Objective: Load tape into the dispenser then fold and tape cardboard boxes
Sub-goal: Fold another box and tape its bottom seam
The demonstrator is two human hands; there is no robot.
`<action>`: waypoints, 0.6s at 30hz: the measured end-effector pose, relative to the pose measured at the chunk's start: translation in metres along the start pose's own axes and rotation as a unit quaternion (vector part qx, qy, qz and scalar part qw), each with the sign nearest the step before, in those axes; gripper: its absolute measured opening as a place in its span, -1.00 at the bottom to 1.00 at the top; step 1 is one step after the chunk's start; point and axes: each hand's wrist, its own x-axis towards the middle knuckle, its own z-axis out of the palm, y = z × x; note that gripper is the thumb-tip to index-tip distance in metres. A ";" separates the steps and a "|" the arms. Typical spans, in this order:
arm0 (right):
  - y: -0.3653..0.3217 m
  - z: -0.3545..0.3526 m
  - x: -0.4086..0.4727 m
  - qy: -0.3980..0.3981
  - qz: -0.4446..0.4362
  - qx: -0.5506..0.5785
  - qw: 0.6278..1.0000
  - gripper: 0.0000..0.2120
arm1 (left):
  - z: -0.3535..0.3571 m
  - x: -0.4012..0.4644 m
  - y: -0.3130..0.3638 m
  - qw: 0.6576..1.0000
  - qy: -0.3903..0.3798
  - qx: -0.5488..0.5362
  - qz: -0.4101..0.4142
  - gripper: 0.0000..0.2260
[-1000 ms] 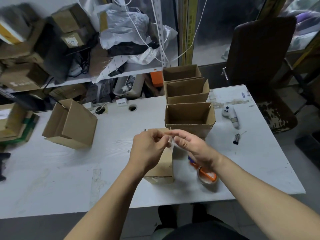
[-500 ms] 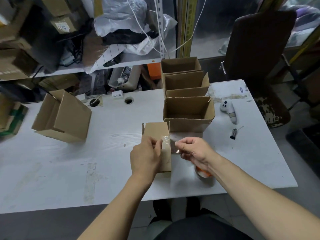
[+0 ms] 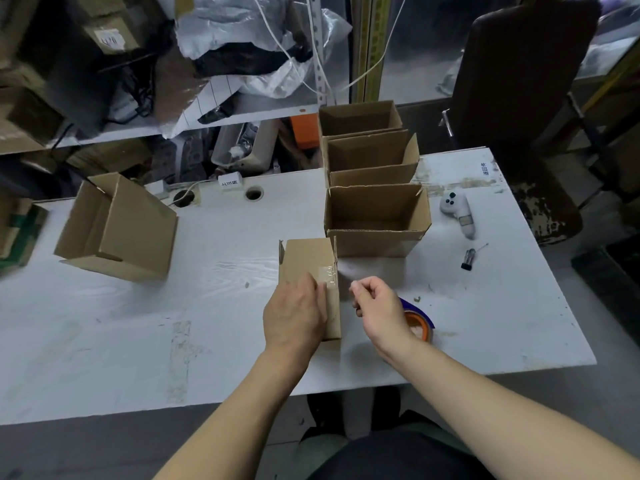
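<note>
Dim rm: white table [image 3: 104,341], dark chair [image 3: 519,81] behind, cluttered shelf [image 3: 114,131] at back.

The box [image 3: 306,258] is matt brown cardboard with a glossy clear tape strip [image 3: 327,273]; the table [image 3: 138,327] is smooth white, scuffed; the tape roll [image 3: 417,323] looks shiny plastic
</note>
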 end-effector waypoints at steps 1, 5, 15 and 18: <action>0.001 0.003 0.000 0.007 -0.005 -0.023 1.000 -0.83 | 0.001 -0.001 -0.001 1.000 0.006 0.013 0.008 -0.72; 0.003 0.017 -0.006 0.021 -0.025 -0.074 0.997 -0.84 | 0.004 -0.001 -0.005 0.998 0.050 0.036 0.017 -0.71; 0.003 0.009 0.002 -0.043 -0.034 -0.221 0.974 -0.60 | 0.004 -0.001 -0.018 0.968 -0.076 -0.171 -0.167 -0.22; -0.006 -0.007 -0.008 -0.020 -0.113 -0.207 0.972 -0.61 | 0.003 0.000 -0.016 0.971 -0.078 -0.159 -0.162 -0.30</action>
